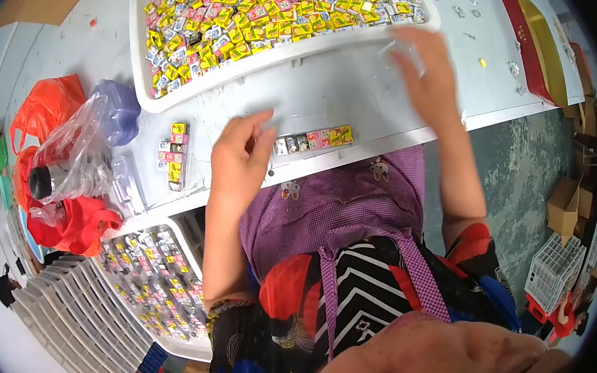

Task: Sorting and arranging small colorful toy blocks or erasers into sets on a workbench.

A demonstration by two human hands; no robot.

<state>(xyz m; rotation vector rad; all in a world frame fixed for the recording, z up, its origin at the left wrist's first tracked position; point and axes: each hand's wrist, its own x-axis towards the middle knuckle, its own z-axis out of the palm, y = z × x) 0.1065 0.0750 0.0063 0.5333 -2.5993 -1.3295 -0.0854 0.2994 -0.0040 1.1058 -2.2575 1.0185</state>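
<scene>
My left hand (240, 160) is beside the left end of a short row of small printed boxes (314, 140) in white, black, pink and yellow. Its thumb and fingers are apart, with nothing visible between them. The row lies along the table's near edge, and a faint clear plastic piece (309, 121) lies just behind it. Farther right, my right hand (431, 73) is raised near the big tray's front right corner, slightly blurred. Between its thumb and fingers shows a thin clear plastic piece (387, 47), whose full shape I cannot make out.
A white tray (230, 72) heaped with small boxes stands at the back. Left are stacked boxes (175, 155), clear plastic cases (127, 185), a black-capped bottle (41, 182) and red bags (53, 102). A red-and-gold box (533, 49) lies right. A second filled tray (194, 258) sits lower left.
</scene>
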